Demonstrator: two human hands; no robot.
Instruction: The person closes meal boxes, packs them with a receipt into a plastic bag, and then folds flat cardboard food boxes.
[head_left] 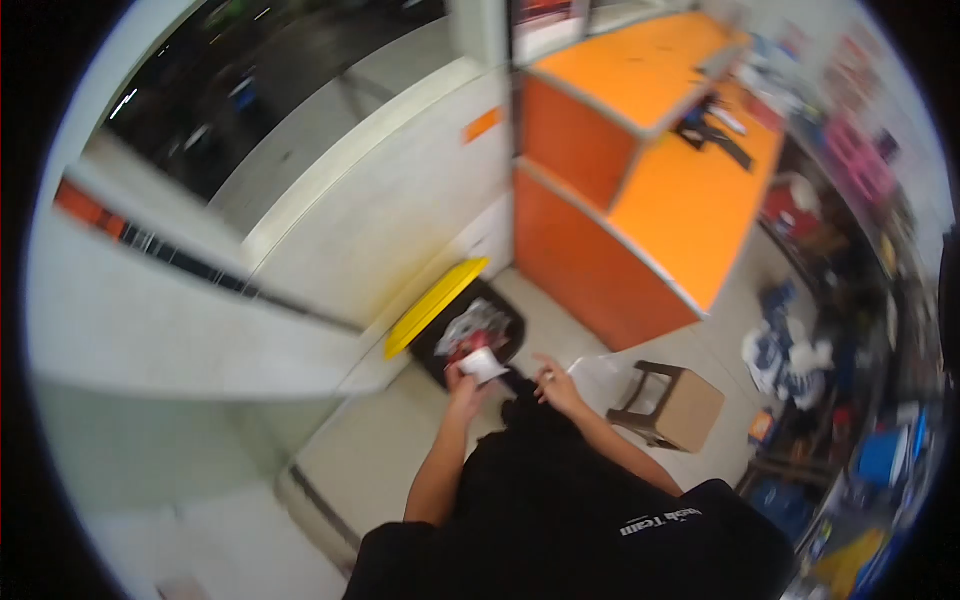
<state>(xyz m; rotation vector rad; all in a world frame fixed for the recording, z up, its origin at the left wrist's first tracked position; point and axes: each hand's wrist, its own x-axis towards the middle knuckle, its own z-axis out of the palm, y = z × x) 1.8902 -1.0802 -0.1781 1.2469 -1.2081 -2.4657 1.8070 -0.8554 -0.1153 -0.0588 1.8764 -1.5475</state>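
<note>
My left hand [463, 386] is closed on a small white piece [483, 365], which looks like paper or card. It is held over the near side of a black bin [510, 308] that has crumpled clear and red waste [477, 325] inside. A yellow lid [436, 306] stands raised along the bin's left side. To the right of the bin, my right hand [555, 384] is apart from the white piece, with its fingers spread and nothing seen in them.
An orange counter [690, 225] with dark items on top stands beyond the bin. A brown stool [680, 408] is on the floor at the right, near a shelf crowded with goods. A white wall [370, 215] runs along the left.
</note>
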